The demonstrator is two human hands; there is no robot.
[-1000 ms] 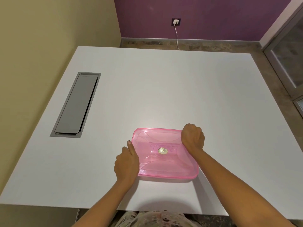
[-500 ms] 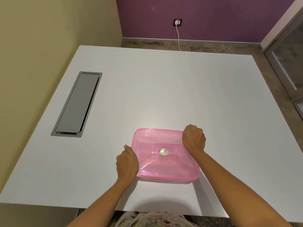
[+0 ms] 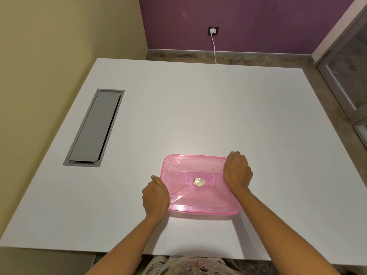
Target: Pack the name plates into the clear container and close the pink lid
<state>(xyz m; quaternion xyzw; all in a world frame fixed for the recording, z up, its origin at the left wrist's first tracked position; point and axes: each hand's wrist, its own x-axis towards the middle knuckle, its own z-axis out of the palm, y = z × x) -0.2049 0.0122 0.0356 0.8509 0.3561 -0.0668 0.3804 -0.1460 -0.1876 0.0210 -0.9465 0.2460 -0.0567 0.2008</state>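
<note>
A translucent pink lid [image 3: 195, 181] lies flat over the container on the white table [image 3: 198, 116], near the front edge. A small round sticker shows at its middle. The clear container under the lid and any name plates are hidden by it. My left hand [image 3: 155, 195] is curled against the lid's left edge, fingers closed on the rim. My right hand [image 3: 237, 171] rests as a fist over the lid's right side, pressing on its far right corner.
A grey cable hatch [image 3: 95, 128] is set into the table at the left. A wall socket with a white cable [image 3: 213, 32] is on the purple wall beyond the table. A glass door [image 3: 349, 76] stands at the right.
My left forefinger, stretched along the lid's left edge a second ago, has curled in. My right hand stays on the right side. The lid has not shifted.
</note>
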